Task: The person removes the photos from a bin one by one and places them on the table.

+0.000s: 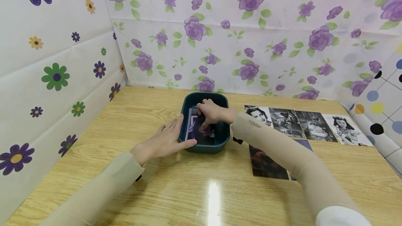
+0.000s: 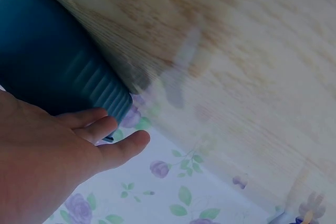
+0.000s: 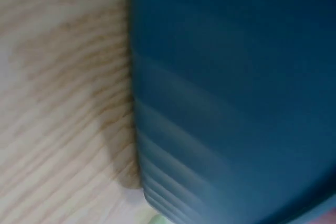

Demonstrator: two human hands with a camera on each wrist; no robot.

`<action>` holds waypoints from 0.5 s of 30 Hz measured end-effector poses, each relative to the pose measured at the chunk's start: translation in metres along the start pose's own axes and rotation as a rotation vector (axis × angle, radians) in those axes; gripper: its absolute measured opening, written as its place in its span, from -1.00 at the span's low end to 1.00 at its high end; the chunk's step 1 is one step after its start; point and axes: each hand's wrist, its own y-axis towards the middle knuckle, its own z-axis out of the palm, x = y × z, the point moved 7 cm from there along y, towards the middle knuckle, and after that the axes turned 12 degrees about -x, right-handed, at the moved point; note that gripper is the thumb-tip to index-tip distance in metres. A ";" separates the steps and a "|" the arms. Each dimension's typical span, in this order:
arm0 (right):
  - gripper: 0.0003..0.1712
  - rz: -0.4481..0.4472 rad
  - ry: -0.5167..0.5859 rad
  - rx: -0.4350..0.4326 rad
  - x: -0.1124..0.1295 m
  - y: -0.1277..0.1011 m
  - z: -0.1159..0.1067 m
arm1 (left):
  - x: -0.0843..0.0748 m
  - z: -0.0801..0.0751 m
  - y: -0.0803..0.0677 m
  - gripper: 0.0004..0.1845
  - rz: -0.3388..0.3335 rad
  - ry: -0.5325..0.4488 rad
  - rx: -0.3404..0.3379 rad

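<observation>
A dark teal plastic bin (image 1: 205, 149) with rounded corners stands on the wooden table, holding dark purple-toned photo prints (image 1: 198, 136). My right hand (image 1: 214, 112) reaches down inside it, with fingers and thumb curled on a dark print; the fingertips are partly hidden. At the bin's left side, my left hand (image 1: 166, 140) rests with fingers extended along the wall and thumb at the front rim. The left wrist view shows the ribbed outer wall (image 2: 58, 51) beside the straight fingers. In the right wrist view the bin's outer side (image 3: 210, 103) fills most of the picture.
To the right, a row of black-and-white photos (image 1: 287, 123) lies flat on the table (image 1: 150, 114). Nearer, a dark reddish print (image 1: 267, 165) and a bluish print (image 1: 303, 144) are partly covered by my right forearm. Flower-patterned sheets (image 1: 220, 44) hang behind and at left.
</observation>
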 end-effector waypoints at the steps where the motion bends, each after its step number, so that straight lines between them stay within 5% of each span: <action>1: -0.42 -0.012 0.014 -0.017 0.001 -0.001 -0.002 | 0.000 -0.001 0.000 0.22 0.000 0.000 -0.002; 15: -0.53 0.026 0.439 -0.152 -0.025 -0.015 -0.068 | 0.000 -0.001 -0.001 0.22 -0.002 0.004 0.002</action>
